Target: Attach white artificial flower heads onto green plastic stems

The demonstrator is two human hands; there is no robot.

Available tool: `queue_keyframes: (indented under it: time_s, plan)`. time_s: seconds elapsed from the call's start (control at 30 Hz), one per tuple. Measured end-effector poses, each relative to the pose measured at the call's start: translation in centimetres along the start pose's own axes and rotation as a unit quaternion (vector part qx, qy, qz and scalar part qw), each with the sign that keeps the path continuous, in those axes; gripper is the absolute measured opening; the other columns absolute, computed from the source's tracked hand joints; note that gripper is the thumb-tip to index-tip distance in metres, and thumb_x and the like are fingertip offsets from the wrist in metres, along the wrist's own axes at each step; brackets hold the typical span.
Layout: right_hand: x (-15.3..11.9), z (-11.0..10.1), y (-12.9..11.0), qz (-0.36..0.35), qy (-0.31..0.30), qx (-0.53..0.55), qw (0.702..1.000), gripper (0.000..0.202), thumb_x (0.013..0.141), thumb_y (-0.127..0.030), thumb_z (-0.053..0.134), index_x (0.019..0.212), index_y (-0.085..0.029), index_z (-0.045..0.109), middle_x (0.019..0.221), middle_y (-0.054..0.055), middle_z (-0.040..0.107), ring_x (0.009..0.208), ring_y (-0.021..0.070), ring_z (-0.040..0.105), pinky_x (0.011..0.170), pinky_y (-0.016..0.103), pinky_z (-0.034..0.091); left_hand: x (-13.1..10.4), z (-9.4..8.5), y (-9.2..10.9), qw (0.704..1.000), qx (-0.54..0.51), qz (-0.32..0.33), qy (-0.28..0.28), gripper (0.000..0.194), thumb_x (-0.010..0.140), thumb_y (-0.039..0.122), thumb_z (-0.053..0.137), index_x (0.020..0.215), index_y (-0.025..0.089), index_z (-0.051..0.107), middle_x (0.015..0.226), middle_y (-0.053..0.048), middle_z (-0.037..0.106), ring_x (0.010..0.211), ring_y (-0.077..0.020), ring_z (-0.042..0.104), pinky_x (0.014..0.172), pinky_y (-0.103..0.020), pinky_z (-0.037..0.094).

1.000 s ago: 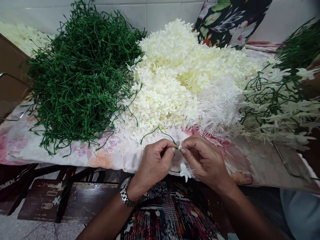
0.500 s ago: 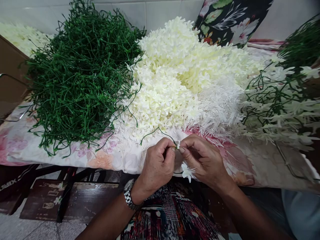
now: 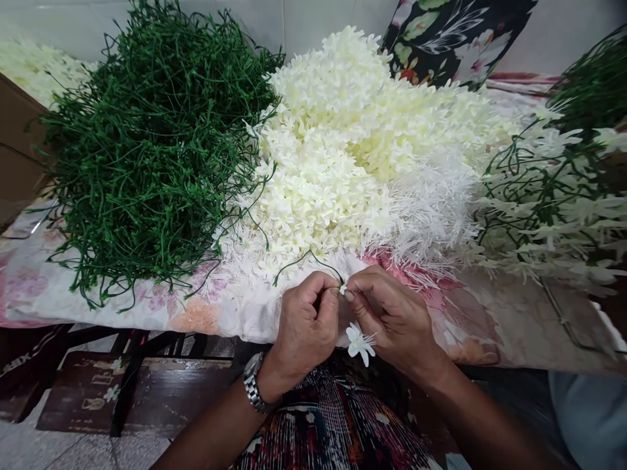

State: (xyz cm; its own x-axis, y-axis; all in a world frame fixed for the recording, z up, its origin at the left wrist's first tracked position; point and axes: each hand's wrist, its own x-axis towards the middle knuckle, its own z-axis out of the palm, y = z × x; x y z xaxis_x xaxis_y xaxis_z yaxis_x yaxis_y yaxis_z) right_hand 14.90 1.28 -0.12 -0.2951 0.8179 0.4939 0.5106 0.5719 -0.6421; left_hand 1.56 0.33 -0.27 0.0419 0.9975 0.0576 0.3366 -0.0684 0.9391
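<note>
My left hand (image 3: 308, 320), with a metal watch at the wrist, pinches a thin green stem (image 3: 292, 262) that arches up toward the flower pile. Against its fingertips, my right hand (image 3: 392, 316) pinches a small white piece (image 3: 343, 288) at the stem's tip. Just below the fingers hangs a white flower (image 3: 360, 344) with pointed petals. Beyond the hands lies a large heap of cream-white flowers (image 3: 318, 189), with thin white strands (image 3: 431, 202) at its right. A tangled mound of green stems (image 3: 151, 156) fills the left of the table.
The table's floral cloth (image 3: 245, 307) runs along the front edge. On the right lie green stems with white flowers attached (image 3: 553, 202). A brown box (image 3: 19, 150) stands at the far left. Below is a dark wooden bench (image 3: 181, 395). Dark floral fabric (image 3: 455, 39) is at the back.
Both hands have shifted slightly left, still fingertip to fingertip. The hanging white flower has moved a little left and turned.
</note>
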Motion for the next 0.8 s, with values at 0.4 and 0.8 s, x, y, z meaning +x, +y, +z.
queue_keyframes:
  time_s: [0.4,0.8]
  plan:
    - [-0.1,0.2,0.0,0.003,0.004,0.020,1.000,0.015,0.083,-0.005,0.046,0.076,-0.018,0.052,0.065,0.001,0.054,0.061,0.0112,0.051,0.054,0.024,0.044,0.0,-0.1,0.3,0.999,0.031,0.017,-0.001,0.016,0.077,0.009,0.042,0.066,0.017,0.050,0.050,0.006,0.043,0.044,-0.0068,0.039,0.045,-0.019,0.031]
    - [0.3,-0.8,0.0,0.052,-0.013,0.096,0.994,0.005,0.083,-0.017,0.054,0.080,-0.019,0.057,0.068,0.000,0.059,0.064,0.0118,0.056,0.056,0.024,0.046,0.0,-0.7,0.2,0.989,-0.133,-0.048,-0.041,0.012,0.079,0.020,0.048,0.068,0.017,0.051,0.052,0.005,0.046,0.045,-0.0075,0.041,0.042,-0.018,0.034]
